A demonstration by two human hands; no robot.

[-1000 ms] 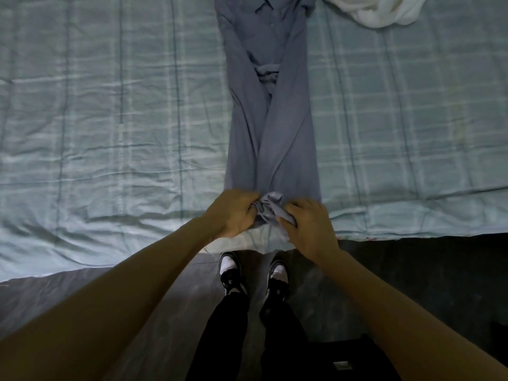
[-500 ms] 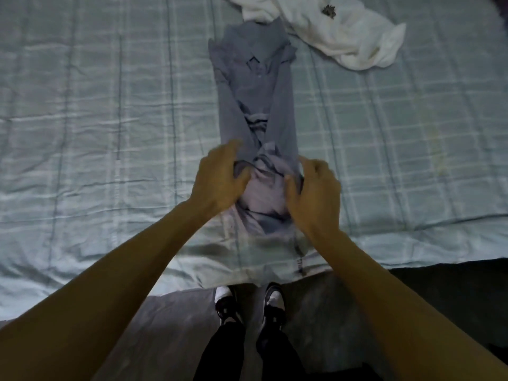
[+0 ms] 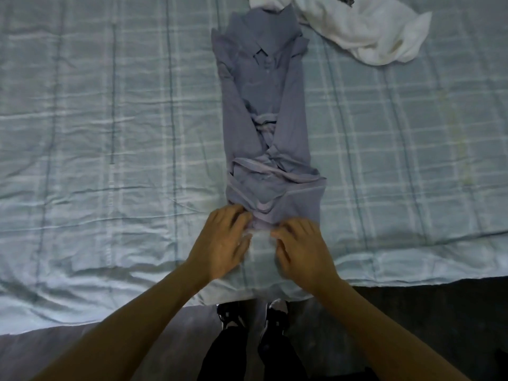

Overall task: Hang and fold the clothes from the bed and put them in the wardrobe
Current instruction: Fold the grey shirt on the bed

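Observation:
A grey-blue collared shirt [image 3: 264, 111] lies lengthwise on the bed, collar at the far end and sleeves folded in along its middle. Its lower part is folded back over itself, and the hem lies across the body. My left hand [image 3: 222, 243] and my right hand [image 3: 299, 248] sit side by side at the near fold. Their bent fingers pinch the fabric edge there. A white garment [image 3: 365, 31] lies crumpled at the far right, just past the collar.
The bed wears a pale green checked cover [image 3: 110, 133], wrinkled in places. Its near edge [image 3: 412, 273] runs just behind my hands. Below it are the dark floor and my feet in black-and-white shoes [image 3: 231, 314].
My hands carried the shirt's hem from the bed edge up over its body and laid it down. They then came back to the new fold at the near end.

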